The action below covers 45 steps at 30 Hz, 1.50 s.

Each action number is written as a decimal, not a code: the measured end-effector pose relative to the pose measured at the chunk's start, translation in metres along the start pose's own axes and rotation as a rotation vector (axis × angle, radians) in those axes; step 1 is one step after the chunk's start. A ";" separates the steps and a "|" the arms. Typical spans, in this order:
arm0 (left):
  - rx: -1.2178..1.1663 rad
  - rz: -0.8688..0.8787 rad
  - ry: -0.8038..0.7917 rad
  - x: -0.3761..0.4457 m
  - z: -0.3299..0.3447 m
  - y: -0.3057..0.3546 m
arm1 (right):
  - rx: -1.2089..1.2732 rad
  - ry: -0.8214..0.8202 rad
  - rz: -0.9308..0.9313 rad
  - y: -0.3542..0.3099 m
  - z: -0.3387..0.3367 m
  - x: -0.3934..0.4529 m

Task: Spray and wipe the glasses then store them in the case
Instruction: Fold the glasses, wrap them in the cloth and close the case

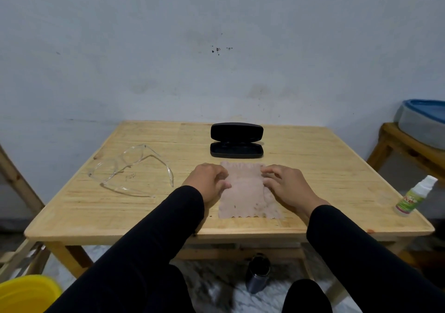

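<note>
Head view, the only one: both hands down on the pinkish cloth (243,189) spread flat on the wooden table (337,168). Left hand (208,182) at the cloth's left edge, fingers curled, seemingly pinching or pressing the fabric; right hand (286,186) at the right edge, fingertips bent onto the upper corner, likewise touching cloth, though firm pinch or mere press impossible to tell. Clear-framed glasses (131,170) lying on the table well to the left, arms unfolded, apart from both hands. Black case (236,140) standing open just beyond the cloth, nothing visible inside. Spray bottle (415,197) upright near the table's right edge, well apart from the hands. Judging by this layout, very early in the task: no visible sign of spraying, wiping or storing. Apparently left to do: spray the lenses, wipe with the cloth, fold the arms, lay the glasses in the case, close the lid.
</note>
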<state>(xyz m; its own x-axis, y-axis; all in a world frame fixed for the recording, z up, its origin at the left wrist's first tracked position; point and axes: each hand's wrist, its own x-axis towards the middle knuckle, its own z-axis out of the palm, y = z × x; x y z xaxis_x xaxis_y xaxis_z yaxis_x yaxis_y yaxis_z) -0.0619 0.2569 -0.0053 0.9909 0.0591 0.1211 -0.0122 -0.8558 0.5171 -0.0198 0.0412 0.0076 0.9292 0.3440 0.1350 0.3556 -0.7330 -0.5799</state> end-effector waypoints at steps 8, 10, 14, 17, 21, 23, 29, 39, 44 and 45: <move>0.071 0.011 -0.112 -0.016 -0.010 0.000 | -0.110 -0.116 -0.045 0.012 -0.015 -0.024; 0.076 0.003 -0.109 -0.016 -0.010 0.000 | -0.151 -0.119 -0.059 0.013 -0.016 -0.025; 0.025 -0.004 -0.110 -0.020 -0.012 0.001 | -0.160 -0.107 -0.072 0.008 -0.014 -0.021; -0.062 -0.032 0.018 -0.028 -0.019 -0.001 | -0.055 -0.015 -0.096 -0.010 -0.011 -0.009; -0.115 0.029 0.163 -0.042 -0.054 -0.018 | 0.062 -0.008 -0.191 -0.055 0.003 0.014; -0.100 0.032 0.248 -0.052 -0.076 -0.032 | 0.128 -0.030 -0.239 -0.077 0.015 0.026; -0.007 -0.041 0.367 -0.088 -0.121 -0.096 | 0.182 -0.160 -0.350 -0.131 0.061 0.063; 0.219 0.007 0.349 -0.114 -0.132 -0.154 | 0.232 -0.281 -0.437 -0.168 0.113 0.090; 0.253 0.038 0.451 -0.108 -0.128 -0.162 | 0.366 -0.300 -0.323 -0.171 0.125 0.090; 0.248 0.030 0.470 -0.106 -0.128 -0.164 | 0.362 -0.295 -0.338 -0.171 0.125 0.091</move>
<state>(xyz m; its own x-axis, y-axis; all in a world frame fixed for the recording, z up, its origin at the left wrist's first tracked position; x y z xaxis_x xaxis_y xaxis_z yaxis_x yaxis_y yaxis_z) -0.1820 0.4562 0.0054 0.8227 0.2077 0.5292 0.0487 -0.9532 0.2985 -0.0081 0.2710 0.0188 0.6841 0.7113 0.1612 0.5225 -0.3238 -0.7887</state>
